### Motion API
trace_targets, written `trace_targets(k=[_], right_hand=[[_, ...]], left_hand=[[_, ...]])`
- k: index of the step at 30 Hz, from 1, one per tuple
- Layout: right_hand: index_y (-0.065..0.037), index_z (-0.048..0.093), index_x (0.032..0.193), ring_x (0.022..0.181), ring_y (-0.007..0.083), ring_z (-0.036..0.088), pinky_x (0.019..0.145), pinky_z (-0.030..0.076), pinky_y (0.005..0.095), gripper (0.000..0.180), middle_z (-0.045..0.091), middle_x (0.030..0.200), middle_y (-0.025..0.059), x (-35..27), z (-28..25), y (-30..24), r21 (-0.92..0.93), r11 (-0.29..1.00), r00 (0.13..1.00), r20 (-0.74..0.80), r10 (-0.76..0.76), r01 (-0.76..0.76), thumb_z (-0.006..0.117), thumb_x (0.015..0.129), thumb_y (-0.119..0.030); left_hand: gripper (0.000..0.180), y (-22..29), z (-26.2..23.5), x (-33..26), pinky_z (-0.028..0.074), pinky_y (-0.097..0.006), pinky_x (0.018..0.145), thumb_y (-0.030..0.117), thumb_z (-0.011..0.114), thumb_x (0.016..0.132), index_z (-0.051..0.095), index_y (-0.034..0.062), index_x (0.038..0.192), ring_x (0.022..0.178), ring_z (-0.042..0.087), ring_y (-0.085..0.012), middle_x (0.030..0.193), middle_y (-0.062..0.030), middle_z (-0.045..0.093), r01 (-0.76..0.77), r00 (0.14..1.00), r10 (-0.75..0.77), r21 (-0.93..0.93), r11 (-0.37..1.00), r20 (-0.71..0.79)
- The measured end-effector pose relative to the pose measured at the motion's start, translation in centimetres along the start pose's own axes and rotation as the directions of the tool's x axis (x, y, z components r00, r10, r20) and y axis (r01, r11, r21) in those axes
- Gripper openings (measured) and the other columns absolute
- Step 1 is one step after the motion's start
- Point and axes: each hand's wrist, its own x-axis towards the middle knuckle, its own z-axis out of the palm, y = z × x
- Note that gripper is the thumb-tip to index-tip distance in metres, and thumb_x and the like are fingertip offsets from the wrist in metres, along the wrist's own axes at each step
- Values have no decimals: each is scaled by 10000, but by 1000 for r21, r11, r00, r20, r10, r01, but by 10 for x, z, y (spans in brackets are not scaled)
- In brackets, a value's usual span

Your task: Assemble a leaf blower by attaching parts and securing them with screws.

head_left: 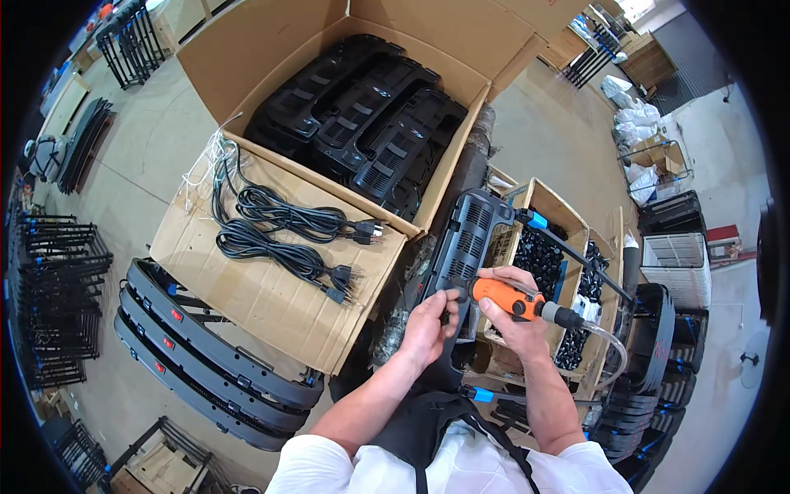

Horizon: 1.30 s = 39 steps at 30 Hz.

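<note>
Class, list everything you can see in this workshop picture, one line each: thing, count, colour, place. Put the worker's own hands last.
Plastic housing: one, black, under both hands.
Pneumatic screwdriver: one, orange and black, in the right hand, clear hose trailing.
Cardboard box: one, brown, top centre, holding black housings.
Power cords: two bundles, black, on the box flap.
Curved panels: three stacked, black, lower left.
Wooden crate: one, right, full of small black parts.
Wire racks: several, black, far left.
Left hand: on the housing.
Right hand: gripping the screwdriver.
</note>
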Motion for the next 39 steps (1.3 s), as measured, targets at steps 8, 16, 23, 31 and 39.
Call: trace_targets(k=[8,16,23,31,39], right_hand=[[-23,531,1341,1190,243,665,1060,529,402,510,684,1304,171,19,7,-2,-62,996,995,77,71,-66,767,890,11],[-22,550,1330,1194,236,669,1058,537,396,506,692,1294,161,23,10,7,-34,995,991,88,98,-95,776,879,14],[-53,581,1329,1145,211,695,1024,561,362,489,718,1245,135,28,15,17,-117,986,988,91,127,-116,794,888,-53],[-52,653,1240,1102,202,708,968,576,356,387,725,1241,122,38,20,24,-226,974,974,218,63,-13,796,880,-60],[-46,634,1225,1149,203,681,1015,550,355,373,705,1278,141,39,21,30,-157,987,963,256,84,-45,780,883,-21]], left_hand=[[319,-5,-19,2,430,-241,561,256,497,1135,601,42,1348,689,556,-95,861,7,623,-114,990,132,257,960,-52],[329,-7,-16,3,437,-237,562,258,488,1139,595,36,1357,687,557,-91,862,2,628,-136,985,160,274,952,-67],[342,-9,-15,6,424,-224,512,298,469,1146,609,48,1334,641,560,-68,835,12,635,-143,983,170,294,945,-66],[229,-14,-21,5,387,-208,472,298,535,1125,595,77,1112,555,533,-61,745,12,634,-187,979,205,322,928,-22],[204,-25,-25,6,422,-236,534,281,575,1107,564,77,1117,631,562,-83,824,-24,671,-275,959,282,370,888,37]])
